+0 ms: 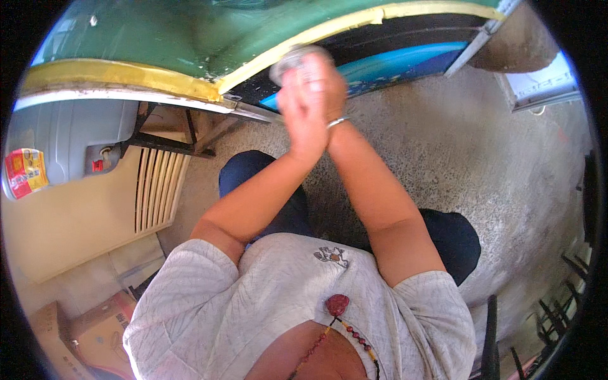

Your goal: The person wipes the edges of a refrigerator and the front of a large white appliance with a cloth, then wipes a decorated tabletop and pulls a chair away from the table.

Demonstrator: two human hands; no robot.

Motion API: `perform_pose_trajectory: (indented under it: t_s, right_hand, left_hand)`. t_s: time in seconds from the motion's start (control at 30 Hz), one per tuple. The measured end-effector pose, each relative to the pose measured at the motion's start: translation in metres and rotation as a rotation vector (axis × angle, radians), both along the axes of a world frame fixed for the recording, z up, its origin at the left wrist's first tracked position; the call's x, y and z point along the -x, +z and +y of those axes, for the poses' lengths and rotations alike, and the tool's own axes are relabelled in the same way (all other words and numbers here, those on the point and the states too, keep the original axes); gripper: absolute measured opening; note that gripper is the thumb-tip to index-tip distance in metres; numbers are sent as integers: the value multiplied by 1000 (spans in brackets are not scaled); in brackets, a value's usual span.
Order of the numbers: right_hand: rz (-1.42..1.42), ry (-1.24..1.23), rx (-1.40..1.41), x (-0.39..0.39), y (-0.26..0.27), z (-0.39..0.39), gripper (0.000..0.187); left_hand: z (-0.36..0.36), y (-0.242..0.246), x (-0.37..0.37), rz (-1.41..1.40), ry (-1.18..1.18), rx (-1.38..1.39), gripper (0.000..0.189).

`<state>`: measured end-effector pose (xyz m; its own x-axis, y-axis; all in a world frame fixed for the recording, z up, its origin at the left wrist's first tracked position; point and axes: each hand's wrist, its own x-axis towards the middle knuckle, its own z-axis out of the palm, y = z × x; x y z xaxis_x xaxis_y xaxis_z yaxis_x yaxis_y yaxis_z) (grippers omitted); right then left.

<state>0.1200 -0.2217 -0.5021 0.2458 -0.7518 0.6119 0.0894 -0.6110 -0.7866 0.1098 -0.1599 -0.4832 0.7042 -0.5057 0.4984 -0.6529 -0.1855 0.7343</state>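
Straight ahead of me, at the edge of a green glossy surface [156,40] trimmed with yellow tape [304,45], my two hands are close together. My left hand [297,107] and my right hand [330,85] overlap and blur with motion. A rounded grey-white object [295,59], too blurred to name, is held between them at the fingers. A silver-coloured bracelet [338,121] circles my right wrist. Just behind the hands is a black panel with a blue picture [380,64]. Much of my right palm and fingers is hidden.
On the left, a grey plastic container [71,137] with a red tap stands above a cream slatted panel [156,190]. Cardboard boxes [99,332] sit low at left. Black bars [490,332] rise at lower right. Speckled concrete floor [427,142] spreads around my knees.
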Motion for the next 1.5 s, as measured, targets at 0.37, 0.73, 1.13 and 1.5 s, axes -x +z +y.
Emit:
perform_pose_trajectory:
  t_s: [0.37, 0.73, 1.13, 1.5]
  right_hand:
    - [31, 156, 121, -8, -8, 23, 20]
    - [-38, -456, -294, 17, -53, -42, 34]
    - [82, -9, -405, -24, -65, 27, 43]
    - [-139, -675, -454, 59, -65, -111, 52]
  left_hand:
    - [28, -19, -17, 131, 70, -28, 51]
    - [-68, -7, 11, -68, -325, -388, 68]
    - [20, -40, -20, -106, 39, -373, 61]
    - [-171, -6, 63, -469, -517, -525, 65]
